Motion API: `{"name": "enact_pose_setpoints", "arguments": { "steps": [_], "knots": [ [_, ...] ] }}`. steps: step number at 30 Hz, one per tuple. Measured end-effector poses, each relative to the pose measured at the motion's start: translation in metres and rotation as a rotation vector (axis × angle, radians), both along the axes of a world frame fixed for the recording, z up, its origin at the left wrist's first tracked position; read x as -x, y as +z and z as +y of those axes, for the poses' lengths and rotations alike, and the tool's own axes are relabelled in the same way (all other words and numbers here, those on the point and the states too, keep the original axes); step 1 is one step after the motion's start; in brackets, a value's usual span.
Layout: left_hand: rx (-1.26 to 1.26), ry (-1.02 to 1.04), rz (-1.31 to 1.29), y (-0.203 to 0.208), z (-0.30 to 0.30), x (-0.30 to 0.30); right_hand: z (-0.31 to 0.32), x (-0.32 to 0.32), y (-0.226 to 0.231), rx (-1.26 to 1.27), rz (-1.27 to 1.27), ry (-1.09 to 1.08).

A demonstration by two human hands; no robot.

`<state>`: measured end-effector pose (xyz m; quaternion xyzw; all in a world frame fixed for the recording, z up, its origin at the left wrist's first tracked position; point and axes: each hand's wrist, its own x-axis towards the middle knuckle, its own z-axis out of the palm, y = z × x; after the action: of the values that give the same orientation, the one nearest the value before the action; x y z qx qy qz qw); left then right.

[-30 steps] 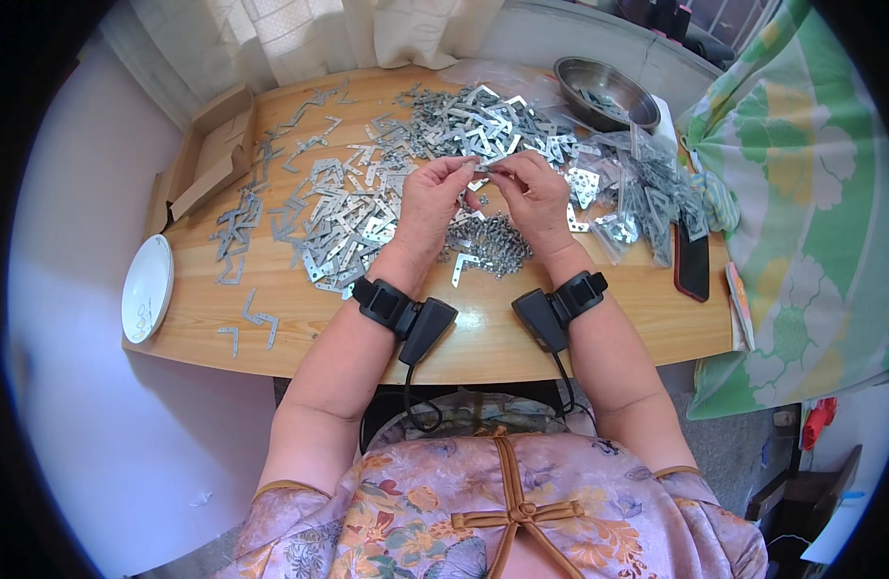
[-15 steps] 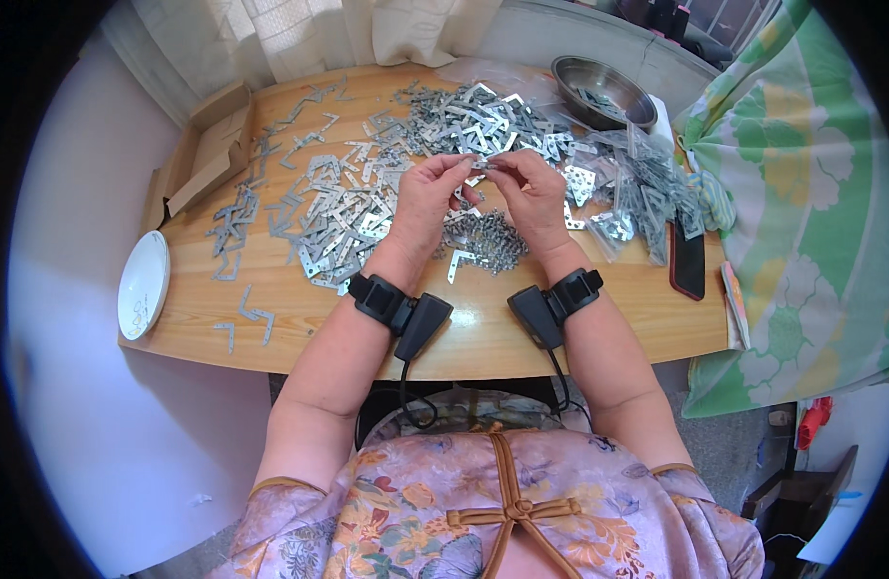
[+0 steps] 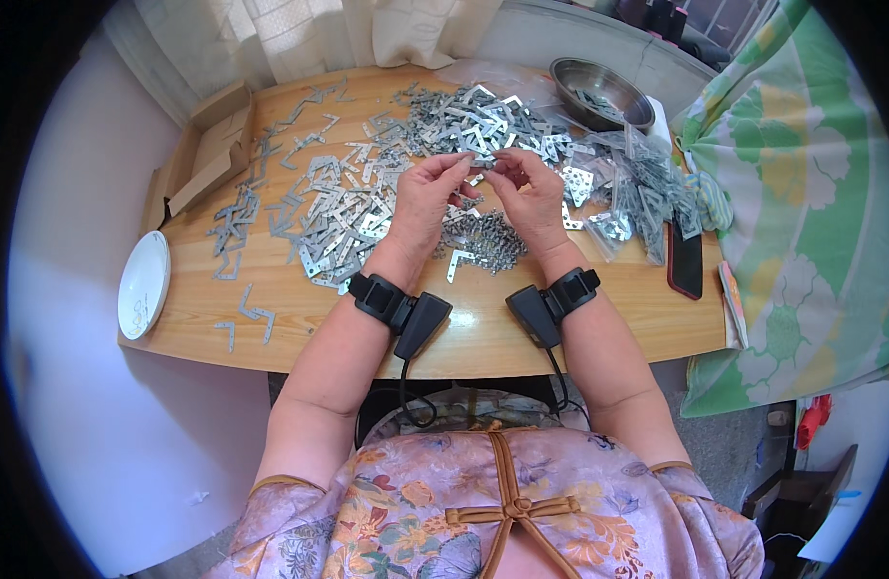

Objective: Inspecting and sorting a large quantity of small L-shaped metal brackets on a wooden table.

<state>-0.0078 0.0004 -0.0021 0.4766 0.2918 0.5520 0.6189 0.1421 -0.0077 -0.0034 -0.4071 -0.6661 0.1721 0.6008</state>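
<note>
over wooden table (image 3: 671, 328), pinching small metal piece (image 3: 483, 160) of unclear kind between nearly closed fingertips of left hand (image 3: 425, 198) and right hand (image 3: 533, 203), with brackets (image 3: 328, 227) beside left hand and tiny metal bits (image 3: 490, 241) near right. barely shifted since half a second ago, so likely mid-handling.

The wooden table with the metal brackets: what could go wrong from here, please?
The small metal piece held between the left hand and right hand could slip and get lost in the pile of small fasteners nearby. The white dish sits at the left edge of the wooden table, so a bump might knock it off.
</note>
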Motion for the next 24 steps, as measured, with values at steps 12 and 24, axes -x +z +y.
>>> {"name": "enact_pose_setpoints", "arguments": {
  "steps": [12,24],
  "knots": [
    [0.001,0.022,-0.025,0.0006,-0.0018,-0.0019,0.0051,-0.0023,-0.0031,-0.129,-0.104,-0.077],
    [0.001,-0.005,0.000,-0.0014,0.0006,-0.0004,0.0050,-0.0007,-0.0042,-0.150,-0.079,-0.091]
  ]
}}
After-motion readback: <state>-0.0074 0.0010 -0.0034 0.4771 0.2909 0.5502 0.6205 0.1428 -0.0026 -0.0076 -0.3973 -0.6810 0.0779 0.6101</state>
